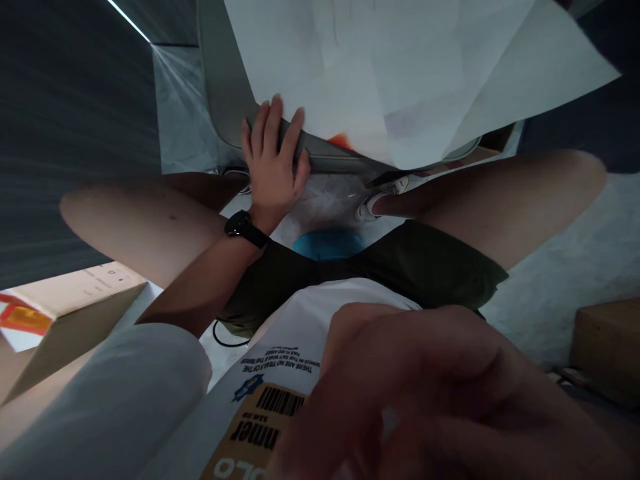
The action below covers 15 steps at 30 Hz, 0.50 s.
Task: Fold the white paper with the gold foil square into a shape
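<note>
Head view: left hand (274, 167), fingers spread wide, pressed against a gray curved rim (325, 157) beneath a large white paper sheet (380, 80). Right hand (415, 393), fingers curled, blurred near the camera over a labelled white bag (295, 337); whether it holds anything cannot be told.

Whitish paper (380, 73), orange smudge (340, 141), seemingly

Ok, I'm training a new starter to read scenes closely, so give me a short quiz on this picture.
1. True or false: the left hand touches the grey rim below the white paper sheets.
2. What is on the left wrist? A) a rubber band B) a black wristwatch C) a bandage
3. What colour is the rounded object just past the dark shorts?

Key: 1 true; 2 B; 3 blue
</note>
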Motion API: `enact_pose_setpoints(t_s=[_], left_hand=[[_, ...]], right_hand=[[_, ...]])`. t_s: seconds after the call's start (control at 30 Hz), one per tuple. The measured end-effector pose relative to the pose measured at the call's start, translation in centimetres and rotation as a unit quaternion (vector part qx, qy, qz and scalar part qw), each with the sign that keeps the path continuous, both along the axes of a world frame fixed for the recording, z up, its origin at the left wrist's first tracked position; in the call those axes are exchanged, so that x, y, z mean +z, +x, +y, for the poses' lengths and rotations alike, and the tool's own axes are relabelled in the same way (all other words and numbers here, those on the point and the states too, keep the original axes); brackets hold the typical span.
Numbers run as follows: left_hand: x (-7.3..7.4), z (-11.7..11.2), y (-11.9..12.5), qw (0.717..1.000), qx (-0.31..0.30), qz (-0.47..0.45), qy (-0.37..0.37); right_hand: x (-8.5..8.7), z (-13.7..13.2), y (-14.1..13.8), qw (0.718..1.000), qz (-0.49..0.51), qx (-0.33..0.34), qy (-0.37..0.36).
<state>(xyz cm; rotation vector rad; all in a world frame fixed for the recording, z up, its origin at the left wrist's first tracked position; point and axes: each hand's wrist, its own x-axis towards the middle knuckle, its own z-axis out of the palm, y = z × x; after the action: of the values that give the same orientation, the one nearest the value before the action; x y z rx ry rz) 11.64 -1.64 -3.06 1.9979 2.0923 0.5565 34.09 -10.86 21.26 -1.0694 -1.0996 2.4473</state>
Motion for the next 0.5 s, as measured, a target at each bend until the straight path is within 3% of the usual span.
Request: enact_pose_setpoints(t_s=[0.1,0.27,0.5], left_hand=[[0.1,0.1,0.0,1.000,0.000,-0.018,-0.013],[-0.3,0.2,-0.2,0.999,-0.021,-0.025,-0.007],[0.0,-0.3,0.1,0.998,-0.013,-0.004,0.054]], right_hand=[[-0.5,2.2,-0.4,0.999,-0.046,-0.004,0.026],[-2.8,2.8,0.3,0.977,-0.177,-0.033,0.113],[-11.4,5.8,0.6,0.911,-0.267,-0.136,0.285]])
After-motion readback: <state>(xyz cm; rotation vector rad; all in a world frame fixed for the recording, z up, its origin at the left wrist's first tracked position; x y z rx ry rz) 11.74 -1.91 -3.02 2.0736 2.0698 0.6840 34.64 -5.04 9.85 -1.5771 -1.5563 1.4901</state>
